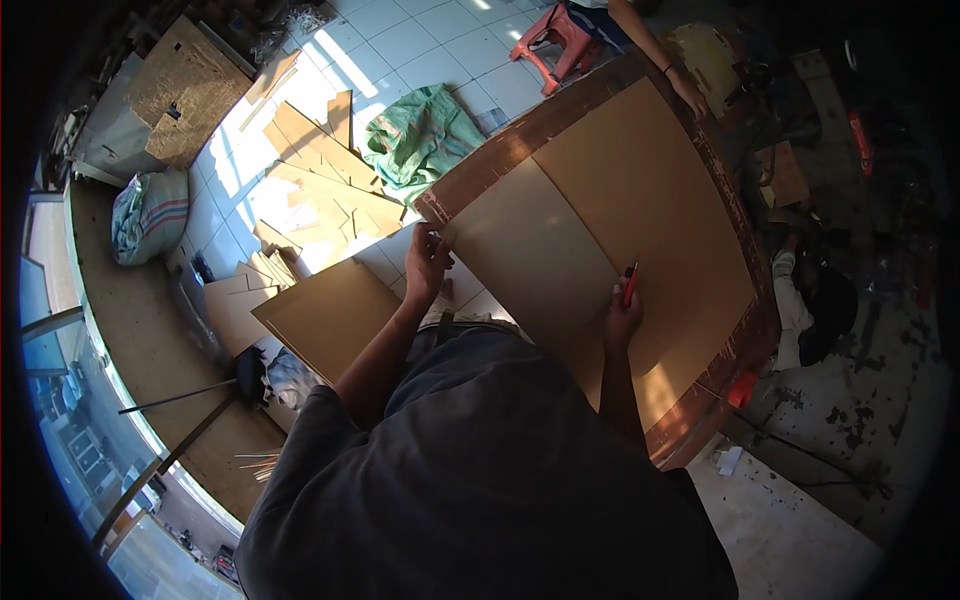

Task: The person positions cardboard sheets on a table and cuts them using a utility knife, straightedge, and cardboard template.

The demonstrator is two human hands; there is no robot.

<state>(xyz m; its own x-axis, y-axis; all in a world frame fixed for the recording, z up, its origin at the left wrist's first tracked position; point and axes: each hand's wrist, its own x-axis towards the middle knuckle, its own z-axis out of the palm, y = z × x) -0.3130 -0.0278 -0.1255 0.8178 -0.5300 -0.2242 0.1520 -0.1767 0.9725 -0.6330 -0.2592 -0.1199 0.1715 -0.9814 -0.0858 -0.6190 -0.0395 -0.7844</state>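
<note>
A smaller brown board sheet (525, 235) lies over a larger brown board (650, 180) on a table with a worn reddish-brown rim (490, 170). At the smaller sheet's left corner, my left hand (428, 265) has its fingers curled on the edge. My right hand (622, 318) is closed around a slim red-and-black cutter knife (630, 286), its thin tip pointing away from me. This hand rests by the smaller sheet's right edge, over the larger board.
Another person's hand (686, 92) rests at the table's far edge, near a red plastic stool (555, 48). Board offcuts (325, 160) and a green sack (420, 140) lie on the tiled floor. More brown boards (335, 310) stand at my left; a white sack (150, 215) sits farther left.
</note>
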